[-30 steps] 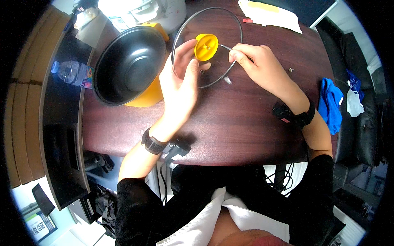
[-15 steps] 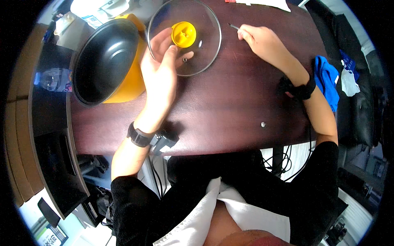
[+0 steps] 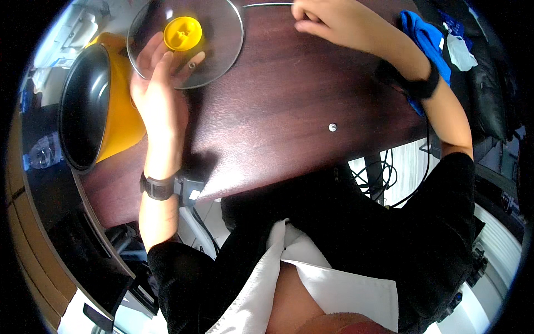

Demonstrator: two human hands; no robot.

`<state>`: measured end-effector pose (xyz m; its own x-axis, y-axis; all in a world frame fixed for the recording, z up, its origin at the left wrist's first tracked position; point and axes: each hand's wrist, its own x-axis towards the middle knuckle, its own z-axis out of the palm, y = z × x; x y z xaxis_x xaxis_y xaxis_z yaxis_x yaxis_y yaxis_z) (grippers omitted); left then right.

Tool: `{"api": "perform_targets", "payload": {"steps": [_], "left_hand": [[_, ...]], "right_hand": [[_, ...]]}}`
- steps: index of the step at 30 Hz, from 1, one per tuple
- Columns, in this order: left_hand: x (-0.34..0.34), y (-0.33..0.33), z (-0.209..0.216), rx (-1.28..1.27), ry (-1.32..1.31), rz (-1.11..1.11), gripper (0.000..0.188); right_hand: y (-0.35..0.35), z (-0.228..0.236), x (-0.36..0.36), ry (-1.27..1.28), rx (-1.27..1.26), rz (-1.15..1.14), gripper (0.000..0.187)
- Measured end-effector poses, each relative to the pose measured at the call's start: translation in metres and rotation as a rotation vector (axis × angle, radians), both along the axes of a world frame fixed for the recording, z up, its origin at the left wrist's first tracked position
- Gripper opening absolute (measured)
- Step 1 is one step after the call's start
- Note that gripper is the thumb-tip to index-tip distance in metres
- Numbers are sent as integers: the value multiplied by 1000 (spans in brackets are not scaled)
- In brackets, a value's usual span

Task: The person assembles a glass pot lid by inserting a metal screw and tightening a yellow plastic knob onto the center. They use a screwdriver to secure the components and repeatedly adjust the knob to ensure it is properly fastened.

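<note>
My left hand (image 3: 158, 94) reaches under a round glass lid (image 3: 222, 44) and holds it tilted above the dark wooden table (image 3: 289, 111); its fingers show through the glass. A yellow knob (image 3: 182, 33) sits at the lid's centre. My right hand (image 3: 325, 21) is at the far edge of the table, to the right of the lid, with fingers closed around a thin metal tool (image 3: 267, 5) that points toward the lid's rim. The tool is mostly cut off by the edge of the picture.
A yellow pot with a black inside (image 3: 83, 106) stands to the left of the lid. A small metal washer (image 3: 332, 127) lies alone on the table. A blue cloth (image 3: 425, 39) lies at the right edge. Cables (image 3: 384, 172) hang below the table.
My left hand has shifted the lid to the left, toward the pot. My right hand has drawn away from the knob to the right, and the view has moved closer to the table.
</note>
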<state>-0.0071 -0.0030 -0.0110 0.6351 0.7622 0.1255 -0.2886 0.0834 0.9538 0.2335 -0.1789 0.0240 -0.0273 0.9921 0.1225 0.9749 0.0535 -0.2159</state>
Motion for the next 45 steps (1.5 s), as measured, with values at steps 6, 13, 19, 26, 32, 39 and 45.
{"api": "perform_targets", "payload": {"steps": [6, 13, 19, 26, 32, 39, 45], "left_hand": [[-5, -1, 1, -63, 34, 6, 35], [-2, 2, -3, -79, 31, -37, 34], [-1, -2, -6, -130, -1, -45, 39], [-2, 0, -6, -148, 25, -59, 41], [-3, 0, -7, -186, 42, -84, 38], [-4, 0, -3, -230, 72, -99, 36], [-7, 6, -6, -128, 133, -100, 40]], "right_hand": [[-68, 12, -48, 367, -446, 53, 23], [-88, -11, -69, 371, -336, 30, 27], [-94, -23, -74, 263, -193, 67, 25], [-81, -17, -88, 94, -218, 87, 32], [-64, -26, -98, -10, -198, 162, 27], [-47, -29, -93, 13, -160, 204, 26], [-5, -9, -66, 465, -143, 74, 28]]}}
